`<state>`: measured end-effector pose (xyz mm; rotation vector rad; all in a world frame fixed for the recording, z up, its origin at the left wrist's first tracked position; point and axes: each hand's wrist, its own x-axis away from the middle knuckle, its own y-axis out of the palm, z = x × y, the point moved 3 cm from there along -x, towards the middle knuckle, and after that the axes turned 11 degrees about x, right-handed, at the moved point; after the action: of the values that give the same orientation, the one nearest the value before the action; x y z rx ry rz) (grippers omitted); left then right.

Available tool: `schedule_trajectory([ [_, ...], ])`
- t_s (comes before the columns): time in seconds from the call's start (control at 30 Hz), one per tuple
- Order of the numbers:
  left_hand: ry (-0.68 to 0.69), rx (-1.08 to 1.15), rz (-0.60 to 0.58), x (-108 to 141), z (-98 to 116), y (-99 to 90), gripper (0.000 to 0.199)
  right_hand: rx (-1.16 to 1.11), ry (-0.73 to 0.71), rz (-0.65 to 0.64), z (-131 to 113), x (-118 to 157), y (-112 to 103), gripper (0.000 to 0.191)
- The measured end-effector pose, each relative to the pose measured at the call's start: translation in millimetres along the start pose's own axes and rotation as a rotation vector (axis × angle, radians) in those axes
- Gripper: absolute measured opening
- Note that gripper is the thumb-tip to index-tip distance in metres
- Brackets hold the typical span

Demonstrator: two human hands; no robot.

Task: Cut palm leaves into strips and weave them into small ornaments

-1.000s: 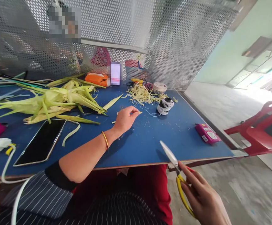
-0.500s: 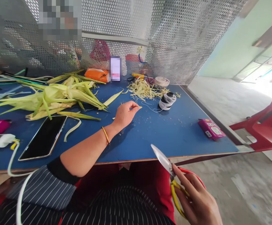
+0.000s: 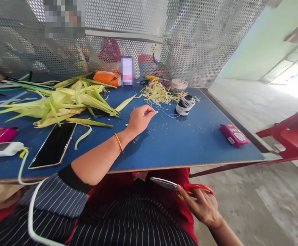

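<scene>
- The left hand [image 3: 140,120], fingertips pinched together on a small pale scrap [image 3: 156,112], is above the blue table [image 3: 179,143].
- The right hand [image 3: 204,206] grips the scissors [image 3: 165,183] (partly red, partly yellow), which point left above the lap [image 3: 183,213], just off the table's edge.
- A thread spool [image 3: 185,105] sits right of the scrap, near some shreds [image 3: 155,92].
- Yellow-green husks [image 3: 61,99] lie left, beside a phone [image 3: 53,145].

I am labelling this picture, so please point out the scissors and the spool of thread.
Scissors [image 3: 190,186]: head view, on the red handle.
Spool of thread [image 3: 185,105]: head view, middle of its side.
</scene>
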<state>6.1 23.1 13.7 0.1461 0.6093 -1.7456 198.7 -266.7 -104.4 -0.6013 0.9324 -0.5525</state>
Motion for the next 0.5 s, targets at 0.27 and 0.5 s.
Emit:
schedule_trajectory([
  [0.27,0.053,0.094,0.129,-13.6,14.1,-14.7,0.009,0.108,0.485,-0.238,69.8,-75.9,-10.3,0.052],
  [0.5,0.070,0.157,0.141,9.5,48.2,-53.2,0.012,0.017,0.478,-0.420,107.9,-115.2,22.5,0.035],
])
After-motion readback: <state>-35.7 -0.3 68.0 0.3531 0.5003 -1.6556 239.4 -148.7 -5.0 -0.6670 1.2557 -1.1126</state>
